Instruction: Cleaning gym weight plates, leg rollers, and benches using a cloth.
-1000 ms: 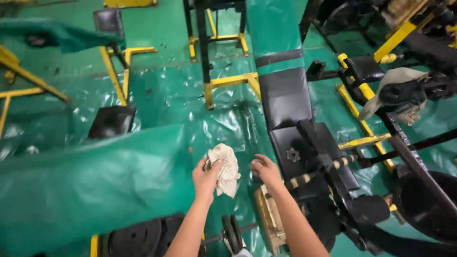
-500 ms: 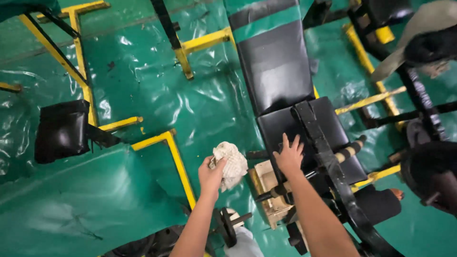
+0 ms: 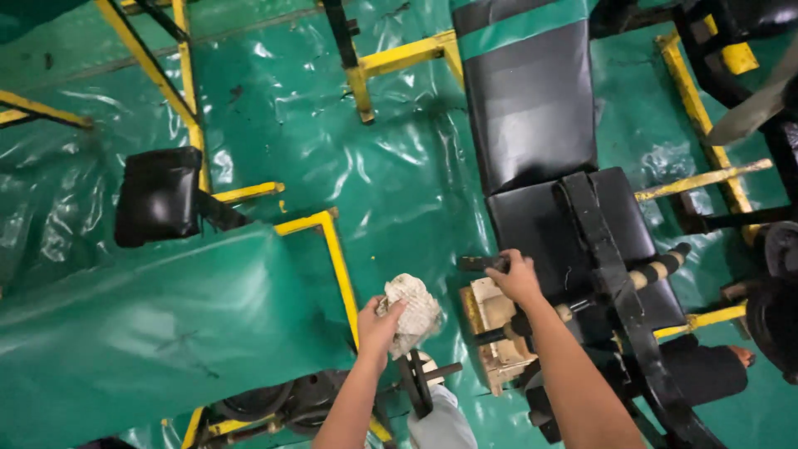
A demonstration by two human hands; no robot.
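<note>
My left hand [image 3: 378, 323] is closed around a wadded off-white rag [image 3: 410, 302] — bunched rather than spread, so most of the cloth stands up out of my fist toward 1 o'clock and only the lower end is pinched between thumb and fingers. It hangs in the air above the green plastic sheeting [image 3: 391, 183] on the floor, just left of the bench, touching nothing but my hand.

My right hand [image 3: 515, 276] is down on the near-left edge of the black padded seat [image 3: 582, 241], fingers curled over the corner toward a short dark bar [image 3: 480, 263] that sticks out at 9 o'clock. Whether the fingers actually clamp that bar or only rest beside it I cannot tell. It reads as a bracing grip, steadying me against the bench.

Pose: both forearms run up from 6 o'clock, the left nearly straight toward 12 with the wrist level, the right angled toward 11 with the wrist bent down onto the pad. The two hands are near each other, not touching.

Around them — a pale wooden block [image 3: 492, 328] just below my right hand, a small barbell [image 3: 416, 378] with dark plates under my left wrist, a yellow frame rail [image 3: 337, 266] at 10 o'clock, a loose black pad [image 3: 158, 195] well off at 10.
</note>
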